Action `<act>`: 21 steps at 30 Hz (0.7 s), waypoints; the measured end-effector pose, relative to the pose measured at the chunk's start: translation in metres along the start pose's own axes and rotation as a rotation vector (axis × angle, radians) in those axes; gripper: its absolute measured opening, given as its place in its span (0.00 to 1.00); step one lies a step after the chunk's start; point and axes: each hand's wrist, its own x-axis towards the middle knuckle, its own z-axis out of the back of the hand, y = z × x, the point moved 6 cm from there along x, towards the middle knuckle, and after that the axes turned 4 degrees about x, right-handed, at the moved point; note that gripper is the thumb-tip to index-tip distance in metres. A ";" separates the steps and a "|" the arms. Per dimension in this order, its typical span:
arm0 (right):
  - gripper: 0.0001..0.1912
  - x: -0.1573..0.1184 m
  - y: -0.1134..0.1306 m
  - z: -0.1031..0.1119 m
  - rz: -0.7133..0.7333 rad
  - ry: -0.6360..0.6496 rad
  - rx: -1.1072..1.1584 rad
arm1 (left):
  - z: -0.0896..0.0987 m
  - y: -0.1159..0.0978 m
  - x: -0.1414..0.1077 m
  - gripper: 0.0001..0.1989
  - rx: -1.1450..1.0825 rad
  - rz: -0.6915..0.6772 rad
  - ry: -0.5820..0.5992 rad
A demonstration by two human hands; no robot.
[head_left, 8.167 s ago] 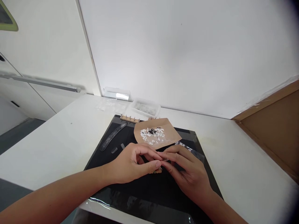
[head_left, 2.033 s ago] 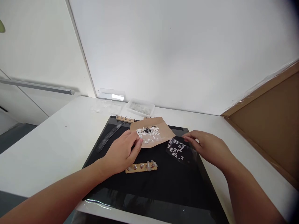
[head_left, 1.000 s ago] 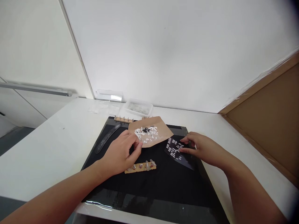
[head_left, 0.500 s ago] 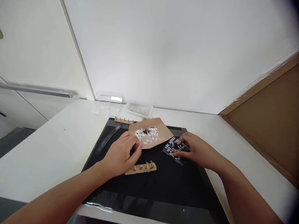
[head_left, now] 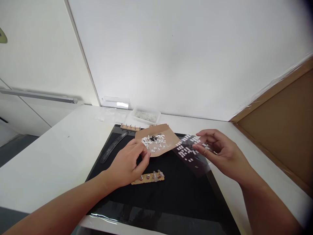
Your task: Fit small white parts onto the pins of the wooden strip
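My right hand (head_left: 221, 151) grips a see-through sheet (head_left: 187, 150) dotted with rows of small white tabs, thumb and fingers at its right edge. The sheet is tilted above the black mat, its left corner by a brown paper piece (head_left: 168, 132). White scraps and a dark bit (head_left: 153, 138) lie on that paper. My left hand (head_left: 129, 161) is closed, thumb and index finger pinched at the paper's near edge; whatever is between them is too small to make out. Just under it lies a wooden strip (head_left: 146, 178) with metal studs, clear nail tips on some; my hand covers its left end.
A dark curved nail file (head_left: 113, 147) lies on the left of the black mat (head_left: 176, 192). Behind are another studded strip (head_left: 130, 127), a clear tray of translucent pieces (head_left: 146, 116), plastic bags (head_left: 107, 114) and a clear stand (head_left: 114, 102). A brown board (head_left: 276, 130) stands right.
My right hand has lifted the tabbed sheet off the mat and shifted it slightly right, turning it so more tabs show. My left hand has stayed nearly in place.
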 end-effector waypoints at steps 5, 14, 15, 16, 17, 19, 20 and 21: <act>0.20 -0.015 0.024 -0.031 0.060 -0.091 0.405 | 0.001 -0.011 -0.003 0.07 -0.184 -0.066 -0.003; 0.13 -0.046 0.040 -0.082 0.159 -0.053 0.484 | -0.009 -0.017 -0.012 0.16 -0.515 -0.014 0.060; 0.13 -0.047 0.041 -0.083 0.166 -0.051 0.486 | -0.010 -0.017 -0.012 0.14 -0.509 -0.003 0.064; 0.12 -0.048 0.041 -0.084 0.166 -0.045 0.492 | -0.010 -0.017 -0.011 0.12 -0.499 0.004 0.064; 0.12 -0.049 0.041 -0.084 0.160 -0.038 0.501 | -0.009 -0.018 -0.011 0.10 -0.491 0.009 0.067; 0.12 -0.049 0.043 -0.085 0.143 -0.025 0.519 | -0.008 -0.018 -0.010 0.08 -0.495 0.024 0.065; 0.12 -0.050 0.043 -0.085 0.135 -0.023 0.525 | -0.008 -0.018 -0.009 0.07 -0.506 0.034 0.063; 0.12 -0.050 0.044 -0.085 0.126 -0.023 0.530 | -0.007 -0.018 -0.009 0.07 -0.520 0.043 0.062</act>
